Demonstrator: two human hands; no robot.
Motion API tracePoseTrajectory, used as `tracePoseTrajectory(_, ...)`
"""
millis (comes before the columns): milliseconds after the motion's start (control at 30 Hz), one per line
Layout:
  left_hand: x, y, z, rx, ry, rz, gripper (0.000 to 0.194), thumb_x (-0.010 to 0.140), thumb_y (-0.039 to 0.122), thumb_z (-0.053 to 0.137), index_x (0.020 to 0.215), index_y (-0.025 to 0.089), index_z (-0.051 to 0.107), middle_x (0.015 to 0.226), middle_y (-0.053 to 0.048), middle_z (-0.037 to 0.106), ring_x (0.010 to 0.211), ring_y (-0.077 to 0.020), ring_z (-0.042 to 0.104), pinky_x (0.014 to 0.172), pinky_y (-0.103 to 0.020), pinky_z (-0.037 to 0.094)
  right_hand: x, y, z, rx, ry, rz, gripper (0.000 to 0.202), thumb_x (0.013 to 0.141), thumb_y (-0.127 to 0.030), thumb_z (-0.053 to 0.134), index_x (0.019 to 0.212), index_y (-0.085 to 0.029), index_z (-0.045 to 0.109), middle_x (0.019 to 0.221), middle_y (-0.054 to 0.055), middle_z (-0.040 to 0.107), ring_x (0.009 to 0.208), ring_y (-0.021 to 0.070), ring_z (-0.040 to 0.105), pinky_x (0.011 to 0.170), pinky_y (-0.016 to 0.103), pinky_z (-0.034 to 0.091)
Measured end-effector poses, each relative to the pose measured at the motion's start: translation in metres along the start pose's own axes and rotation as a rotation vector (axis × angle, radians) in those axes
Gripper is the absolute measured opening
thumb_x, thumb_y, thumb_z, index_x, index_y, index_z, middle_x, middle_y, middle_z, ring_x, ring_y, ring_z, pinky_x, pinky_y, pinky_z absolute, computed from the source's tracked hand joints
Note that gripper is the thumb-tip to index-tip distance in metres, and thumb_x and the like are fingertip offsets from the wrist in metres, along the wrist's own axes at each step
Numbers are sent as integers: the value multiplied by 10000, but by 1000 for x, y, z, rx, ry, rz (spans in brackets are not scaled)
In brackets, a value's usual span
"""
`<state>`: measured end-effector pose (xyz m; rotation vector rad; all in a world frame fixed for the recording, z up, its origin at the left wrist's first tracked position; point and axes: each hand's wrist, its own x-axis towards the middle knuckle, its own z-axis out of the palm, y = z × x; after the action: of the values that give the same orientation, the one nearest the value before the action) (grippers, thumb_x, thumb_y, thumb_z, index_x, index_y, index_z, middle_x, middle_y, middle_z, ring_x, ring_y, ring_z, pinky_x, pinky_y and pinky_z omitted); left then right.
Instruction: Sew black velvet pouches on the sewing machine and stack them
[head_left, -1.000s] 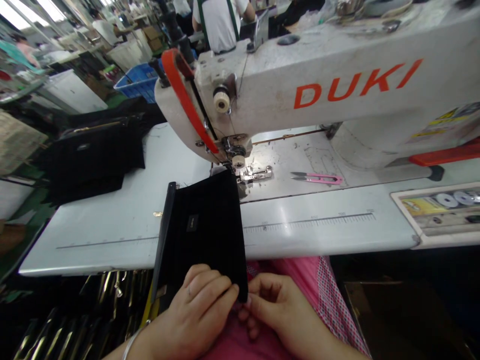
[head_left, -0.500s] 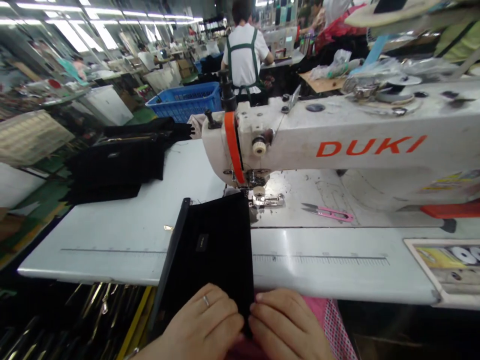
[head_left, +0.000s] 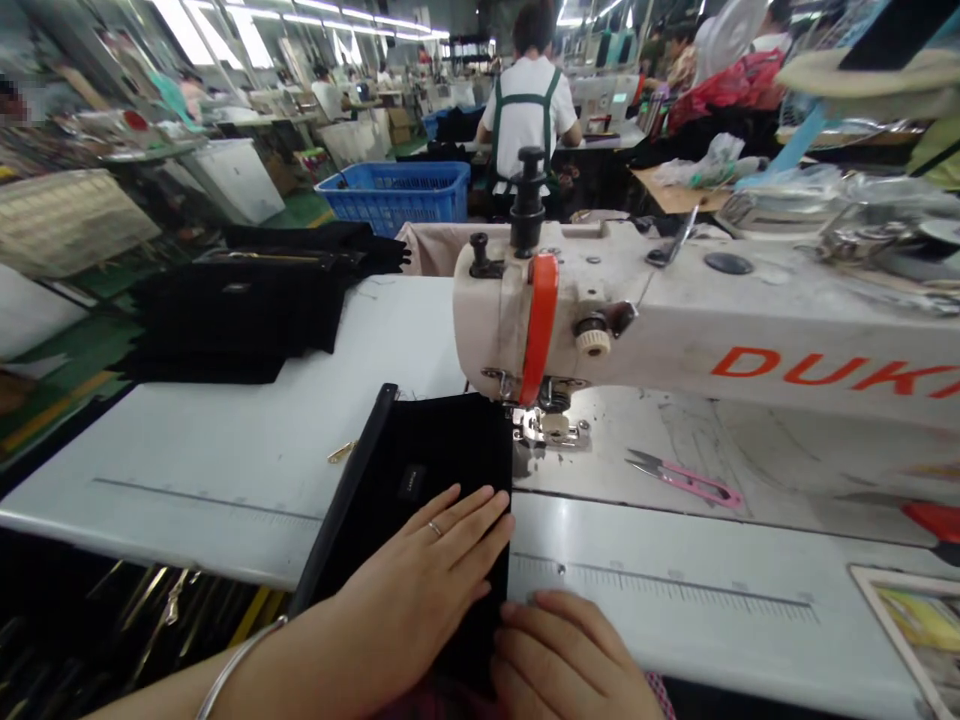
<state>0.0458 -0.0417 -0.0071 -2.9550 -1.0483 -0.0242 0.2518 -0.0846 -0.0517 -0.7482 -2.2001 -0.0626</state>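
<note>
A black fabric panel (head_left: 450,430) with a small dark label (head_left: 412,483) and a zipper strip along its left side lies on the sewing machine table. Its far right corner reaches the presser foot (head_left: 547,427) of the sewing machine (head_left: 645,300). My left hand (head_left: 442,560) rests flat on the panel, fingers stretched toward its right edge. At the near right edge, my right hand (head_left: 566,650) has its fingers curled closed on the panel; the thumb is hidden. A gold zipper pull (head_left: 343,452) sticks out to the panel's left.
Pink-handled thread snips (head_left: 686,478) lie right of the presser foot. Black panels (head_left: 240,310) are stacked at the table's far left. Beyond stand a blue basket (head_left: 397,192) and a person in a white shirt (head_left: 529,110). Zippered pieces (head_left: 150,610) hang below the table edge.
My left hand has moved forward from the near edge and flattened out on the panel. My right hand stays at the near right edge. The view has shifted, so the machine appears farther right.
</note>
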Motion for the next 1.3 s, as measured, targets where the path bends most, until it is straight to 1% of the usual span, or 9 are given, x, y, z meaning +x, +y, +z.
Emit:
tracePoseTrajectory(200,-1,-11,-1,-110,-44,78,461,991,216,439,1443,126,417,1520,-82,426,1424,-233,354,1203,-422,296,18,14,1,-2,-3,-16,248,953,-75,532,813,-195,697,872,-8,738,904,117,680,999,292,485)
tracePoseTrajectory(400,4,-20,-2,-122,-10,92,443,944,124,458,1386,108,475,1484,-90,472,1414,-247,368,1197,-438,315,33,28,0,48,-34,-4,305,998,-103,426,867,-144,698,840,28,729,886,145,658,922,294,483)
tracePoseTrajectory(600,23,-36,4,-157,136,82,411,919,61,453,1325,89,513,1422,-116,531,1382,-235,410,1181,-441,347,39,43,-2,112,-162,33,302,987,-105,389,1006,-111,690,981,71,729,969,192,642,902,346,499)
tracePoseTrajectory(700,28,-44,5,-201,187,90,360,940,59,445,1286,89,539,1377,-121,563,1355,-226,437,1166,-436,362,42,49,-1,153,-182,63,297,985,-105,388,1023,-115,683,991,76,723,969,203,636,880,355,511)
tracePoseTrajectory(833,24,-45,4,-440,210,63,172,952,211,569,1093,143,640,1147,-81,665,1115,-203,582,1047,-399,455,45,53,-5,201,-198,129,218,985,-128,474,1095,-117,662,1064,72,713,1007,204,622,891,358,508)
tracePoseTrajectory(900,20,-44,5,-548,222,37,124,945,225,598,1024,156,663,1067,-61,675,1014,-179,600,977,-356,483,44,54,-9,249,-214,186,195,973,-135,522,1116,-133,655,1109,69,701,1041,200,612,917,362,494)
tracePoseTrajectory(1067,19,-45,6,-688,274,-28,146,957,152,571,1034,167,694,1043,-58,685,975,-158,611,900,-313,503,42,52,-18,347,-272,344,133,957,-144,562,1013,-180,677,976,44,682,919,176,600,841,353,470)
tracePoseTrajectory(1200,22,-48,5,-731,246,-41,207,963,101,523,1082,159,682,1059,-69,679,1002,-162,602,900,-317,507,42,49,-17,313,-311,306,146,964,-165,549,1041,-195,669,924,41,662,877,188,570,801,368,442)
tracePoseTrajectory(1300,21,-48,5,-742,248,-49,226,966,89,500,1104,155,667,1083,-77,664,1019,-166,590,908,-325,509,42,47,-15,295,-322,321,136,959,-152,532,943,-181,663,892,37,647,871,188,558,813,373,432)
